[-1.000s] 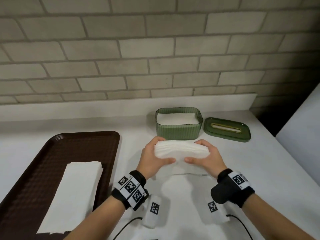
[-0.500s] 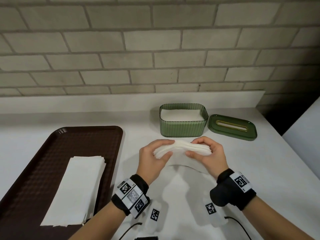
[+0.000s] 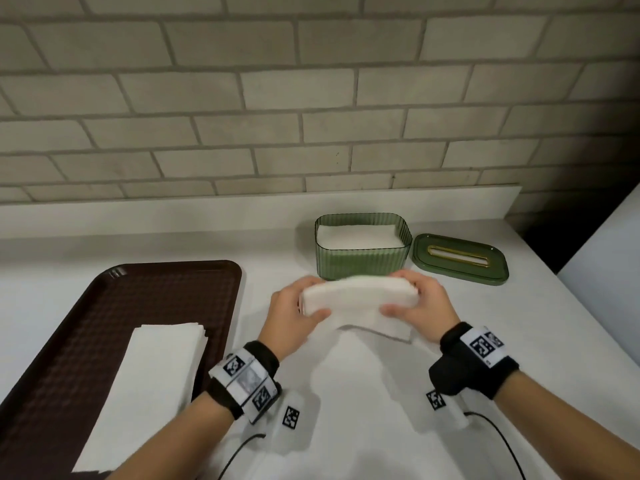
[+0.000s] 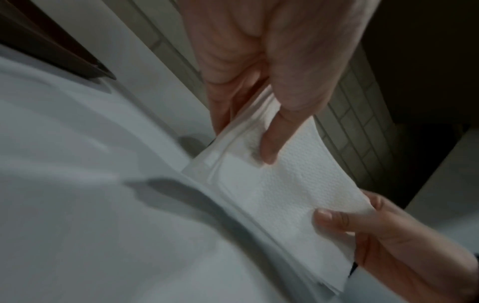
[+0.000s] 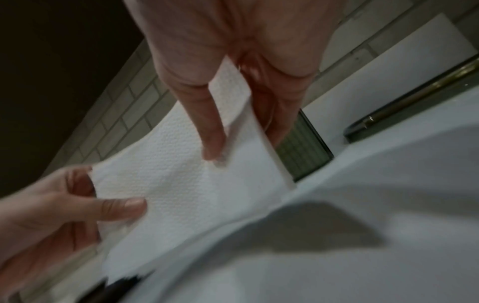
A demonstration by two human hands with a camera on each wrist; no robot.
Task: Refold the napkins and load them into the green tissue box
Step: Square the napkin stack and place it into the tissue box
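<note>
Over white counter (image 3: 346, 427), left hand (image 3: 291, 317) and right hand (image 3: 424, 310) each pinch one end of folded napkins (image 3: 360, 296), thumbs nearest

My head camera looks down on the counter (image 3: 346, 427); each wrist camera peers close along my fingers (image 4: 269, 143), both sharing the napkin stack (image 5: 181, 164).

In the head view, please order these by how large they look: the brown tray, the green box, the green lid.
1. Tray, clearly largest, though nearest the camera.
2. Box and lid: look similar, so not ranked.
</note>
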